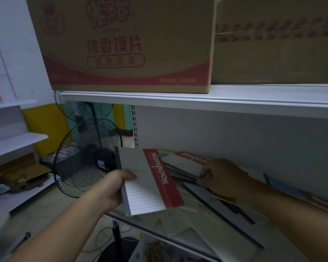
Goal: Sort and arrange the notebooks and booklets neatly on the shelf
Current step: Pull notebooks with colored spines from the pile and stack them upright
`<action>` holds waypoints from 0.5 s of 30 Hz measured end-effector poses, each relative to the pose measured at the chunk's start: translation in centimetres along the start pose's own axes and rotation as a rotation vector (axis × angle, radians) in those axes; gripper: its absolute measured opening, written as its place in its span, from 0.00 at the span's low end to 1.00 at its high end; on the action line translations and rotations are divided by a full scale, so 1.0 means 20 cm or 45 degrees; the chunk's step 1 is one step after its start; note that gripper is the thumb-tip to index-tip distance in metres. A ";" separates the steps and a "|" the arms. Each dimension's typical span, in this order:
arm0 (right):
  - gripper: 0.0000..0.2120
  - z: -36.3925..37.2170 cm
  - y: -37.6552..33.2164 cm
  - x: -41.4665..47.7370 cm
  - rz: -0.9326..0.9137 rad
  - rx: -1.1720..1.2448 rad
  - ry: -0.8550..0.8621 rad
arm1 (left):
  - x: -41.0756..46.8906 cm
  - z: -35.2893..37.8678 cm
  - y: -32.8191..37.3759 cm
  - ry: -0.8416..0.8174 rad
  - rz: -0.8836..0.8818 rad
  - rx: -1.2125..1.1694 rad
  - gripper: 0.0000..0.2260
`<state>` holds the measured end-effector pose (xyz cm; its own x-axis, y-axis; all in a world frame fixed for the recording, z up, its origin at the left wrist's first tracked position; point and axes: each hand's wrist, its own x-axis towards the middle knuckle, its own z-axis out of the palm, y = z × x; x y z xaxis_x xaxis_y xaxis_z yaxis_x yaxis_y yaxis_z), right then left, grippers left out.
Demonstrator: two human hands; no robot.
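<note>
White metal side shelves (pixel 17 138) run off the left edge, and what sits on them is too dim and blurred to name. Beside them stands a black wire-guarded fan (pixel 87 157), its base hidden behind the left forearm.

The left hand (pixel 112 188) grips a grey-white lined notebook with a red title band (pixel 150 182) by its left edge. The thumb is curled over the cover and the other fingers are out of sight underneath. This notebook is held tilted in the air above the front left corner of the lower white shelf (pixel 193 242).

Overhead, a brown cardboard box with red printed characters (pixel 121 44) sits on the upper white shelf (pixel 197 100), its top cut off by the frame.

A loose pile of pale notebooks and booklets (pixel 197 208) lies on the lower shelf, overlapping at odd angles. A second red-banded notebook (pixel 189 161) rests on the pile towards the back. The right hand (pixel 222 176) has its fingers curled tight on this one's near edge, pinching it. The fingertips are in shadow, so I cannot tell whether they catch other layers too.

Further right, a plain brown carton (pixel 273 53) shows only a blurred red strip. Below it, blue and red booklets (pixel 284 188) are partly hidden behind the right forearm.
</note>
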<state>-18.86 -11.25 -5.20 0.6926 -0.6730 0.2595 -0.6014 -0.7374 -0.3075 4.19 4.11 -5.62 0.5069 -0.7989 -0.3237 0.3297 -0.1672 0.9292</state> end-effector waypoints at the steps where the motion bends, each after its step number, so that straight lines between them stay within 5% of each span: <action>1: 0.13 -0.01 0.00 0.00 -0.025 0.026 0.059 | -0.01 0.00 -0.01 -0.005 0.004 0.007 0.09; 4: 0.17 -0.02 -0.06 -0.02 -0.098 0.101 0.414 | -0.03 0.03 -0.01 -0.063 0.061 -0.039 0.08; 8: 0.13 0.06 -0.26 -0.06 -0.393 0.151 0.496 | -0.04 0.13 0.00 -0.117 0.119 -0.160 0.13; 13: 0.15 0.08 -0.39 -0.12 -0.709 0.104 0.073 | -0.04 0.17 -0.02 -0.047 0.097 -0.245 0.10; 15: 0.20 0.04 -0.37 -0.12 -0.575 0.137 -0.038 | -0.04 0.14 -0.02 -0.013 0.079 -0.226 0.10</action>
<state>-15.67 -4.10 -4.35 0.8878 -0.2827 0.3631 -0.1932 -0.9451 -0.2636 1.43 3.08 -5.25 0.5231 -0.8104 -0.2639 0.4337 -0.0135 0.9010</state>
